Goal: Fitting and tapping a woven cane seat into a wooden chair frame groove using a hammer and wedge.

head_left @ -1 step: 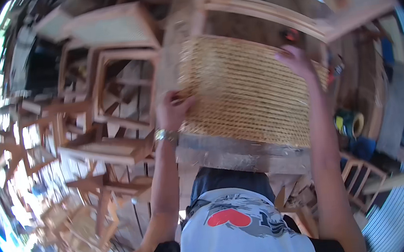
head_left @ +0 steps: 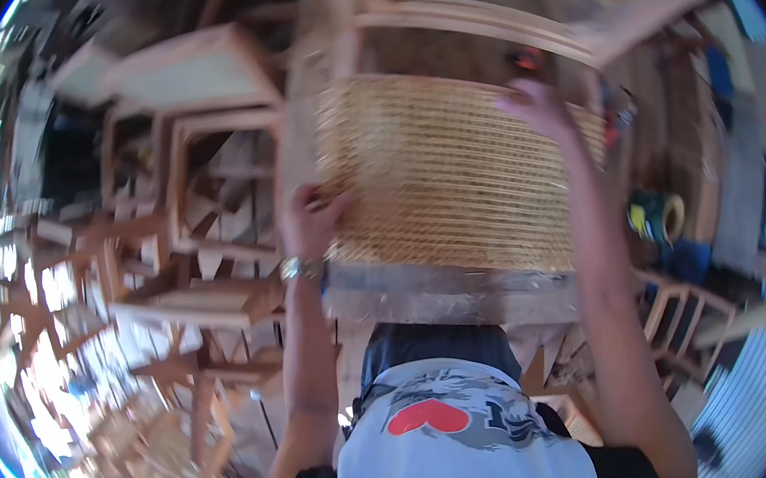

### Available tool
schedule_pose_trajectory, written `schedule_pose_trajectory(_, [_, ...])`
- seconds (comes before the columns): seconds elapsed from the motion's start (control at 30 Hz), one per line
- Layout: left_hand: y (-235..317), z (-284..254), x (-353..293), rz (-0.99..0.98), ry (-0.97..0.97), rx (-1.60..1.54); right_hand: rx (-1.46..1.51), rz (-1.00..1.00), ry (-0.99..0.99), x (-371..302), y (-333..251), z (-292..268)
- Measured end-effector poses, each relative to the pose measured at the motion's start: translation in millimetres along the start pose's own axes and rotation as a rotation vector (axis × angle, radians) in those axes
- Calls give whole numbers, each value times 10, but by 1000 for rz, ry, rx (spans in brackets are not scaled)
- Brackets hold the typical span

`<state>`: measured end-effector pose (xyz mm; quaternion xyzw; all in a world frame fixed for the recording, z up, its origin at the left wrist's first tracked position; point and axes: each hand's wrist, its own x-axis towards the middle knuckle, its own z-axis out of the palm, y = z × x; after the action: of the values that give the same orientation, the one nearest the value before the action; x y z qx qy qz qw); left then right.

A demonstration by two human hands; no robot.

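A tan sheet of woven cane webbing (head_left: 451,174) lies flat on a worn wooden workbench (head_left: 446,298) in front of me. My left hand (head_left: 317,220), a metal-banded watch (head_left: 301,268) on its wrist, is closed at the sheet's left edge, thumb and fingers pinched together on it. Reaching across the right side, my right hand (head_left: 533,108) has its fingers curled at the sheet's far right edge. Motion blurs both hands, and the undersides of their fingers are hidden.
A wooden frame (head_left: 481,18) stands on the bench beyond the sheet. Unfinished chair frames (head_left: 218,121) crowd the left. Right of the bench lie a roll with a green and yellow wrapper (head_left: 656,216) and a small slatted wooden frame (head_left: 690,322).
The whole view has shifted slightly, so bench, sheet and hands appear a little further left. Both hands keep about the same places on the cane sheet.
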<state>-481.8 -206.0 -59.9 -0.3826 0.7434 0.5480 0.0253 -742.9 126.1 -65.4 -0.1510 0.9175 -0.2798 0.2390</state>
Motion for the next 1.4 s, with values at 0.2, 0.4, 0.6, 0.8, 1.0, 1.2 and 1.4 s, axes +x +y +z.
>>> schedule_pose_trajectory(0.2, [-129,-214,58,55,-38,26,-108,-112,231,-49,-210,147])
schedule_pose_trajectory(0.4, [-47,-223,94,-38,-105,66,-127,-81,217,-98,-160,161])
schedule_pose_trajectory(0.6, [-28,-294,91,-72,-87,62,-148,-84,256,-250,-239,158])
schedule_pose_trajectory(0.8, [94,-312,51,-126,-131,57,-80,-257,532,-297,-120,340])
schedule_pose_trajectory(1.0, [164,-310,41,-171,-178,-8,-1,-404,772,-282,-29,462])
schedule_pose_trajectory(1.2, [169,-326,50,-159,-187,-51,18,-375,698,-288,-73,413])
schedule_pose_trajectory(1.4, [151,-275,27,-157,-165,-99,65,-314,596,-283,-79,355])
